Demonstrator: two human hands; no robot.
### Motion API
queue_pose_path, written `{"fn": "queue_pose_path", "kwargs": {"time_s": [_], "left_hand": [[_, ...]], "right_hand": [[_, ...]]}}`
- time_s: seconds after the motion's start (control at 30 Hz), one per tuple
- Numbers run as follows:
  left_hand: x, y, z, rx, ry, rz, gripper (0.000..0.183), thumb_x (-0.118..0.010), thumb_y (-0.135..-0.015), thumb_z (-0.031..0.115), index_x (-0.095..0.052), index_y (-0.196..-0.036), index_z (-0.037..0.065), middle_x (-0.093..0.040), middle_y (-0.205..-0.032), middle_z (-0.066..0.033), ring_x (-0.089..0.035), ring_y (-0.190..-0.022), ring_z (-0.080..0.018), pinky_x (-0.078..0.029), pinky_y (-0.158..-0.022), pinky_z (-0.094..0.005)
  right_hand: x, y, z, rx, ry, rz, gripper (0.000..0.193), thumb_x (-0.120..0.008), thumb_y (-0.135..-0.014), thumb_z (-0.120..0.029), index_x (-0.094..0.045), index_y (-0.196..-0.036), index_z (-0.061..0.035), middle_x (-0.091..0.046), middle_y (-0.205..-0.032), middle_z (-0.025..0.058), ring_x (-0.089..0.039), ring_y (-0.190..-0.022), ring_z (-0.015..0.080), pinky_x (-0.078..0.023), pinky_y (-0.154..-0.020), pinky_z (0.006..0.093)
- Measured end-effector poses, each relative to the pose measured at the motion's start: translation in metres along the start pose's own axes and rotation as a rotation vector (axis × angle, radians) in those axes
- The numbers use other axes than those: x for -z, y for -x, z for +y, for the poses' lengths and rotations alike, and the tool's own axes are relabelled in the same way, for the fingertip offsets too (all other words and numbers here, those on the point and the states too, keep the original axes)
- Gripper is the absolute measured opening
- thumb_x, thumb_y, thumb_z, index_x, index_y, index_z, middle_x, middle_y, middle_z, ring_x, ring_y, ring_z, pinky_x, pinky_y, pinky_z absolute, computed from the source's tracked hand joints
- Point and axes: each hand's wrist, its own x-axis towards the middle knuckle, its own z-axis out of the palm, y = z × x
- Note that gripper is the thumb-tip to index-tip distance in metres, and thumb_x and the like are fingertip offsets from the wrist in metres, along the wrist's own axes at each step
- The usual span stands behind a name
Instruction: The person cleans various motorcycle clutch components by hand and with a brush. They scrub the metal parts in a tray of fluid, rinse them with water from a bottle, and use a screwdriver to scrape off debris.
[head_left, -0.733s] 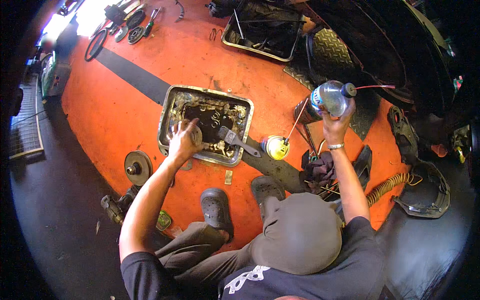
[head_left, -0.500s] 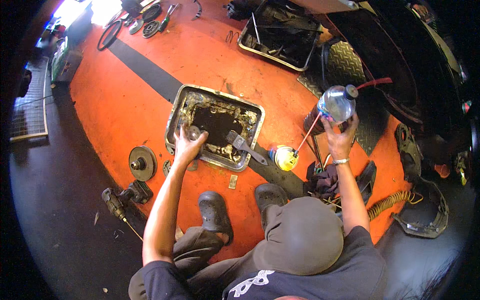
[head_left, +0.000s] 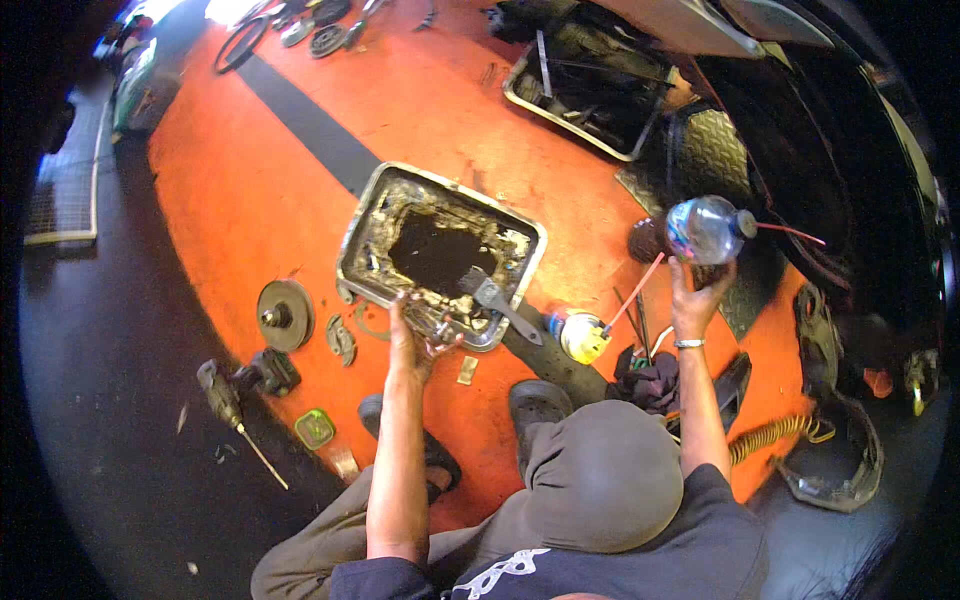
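My right hand is closed round a clear plastic bottle. The bottle lies tilted, its dark cap to the right, and a thin red tube sticks out of the cap. My left hand grips a small shiny metal part at the near rim of a metal tray; its exact kind is hard to make out. Dark fluid and pale sludge cover the tray's bottom. A flat paintbrush leans across the tray's right side, its handle over the rim.
A spray can with a yellow top and red tube stands right of the tray. Left are a round metal disc, a cordless drill and a green-rimmed lid. A second tray sits far right; a coiled hose lies near right.
My left hand has drawn back from over the tray's left side to its near rim, with the metal part. My right hand has swung the bottle over further, cap to the right.
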Motion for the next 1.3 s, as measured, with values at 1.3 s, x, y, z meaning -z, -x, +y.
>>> {"fn": "queue_pose_path", "kwargs": {"time_s": [1.3], "left_hand": [[-0.011, -0.065, 0.074, -0.006, -0.578, -0.386, 0.058, -0.049, -0.091, 0.056, -0.053, -0.131, 0.014, -0.059, -0.127, -0.0149, -0.062, -0.107, -0.0296, -0.057, -0.078, -0.0506]], "right_hand": [[0.151, 0.327, 0.004, -0.412, 0.678, -0.414, 0.051, -0.064, -0.080, -0.013, -0.050, -0.124, 0.0069, -0.051, -0.124, 0.0226, -0.049, -0.115, 0.0384, -0.042, -0.097, 0.0438]]}}
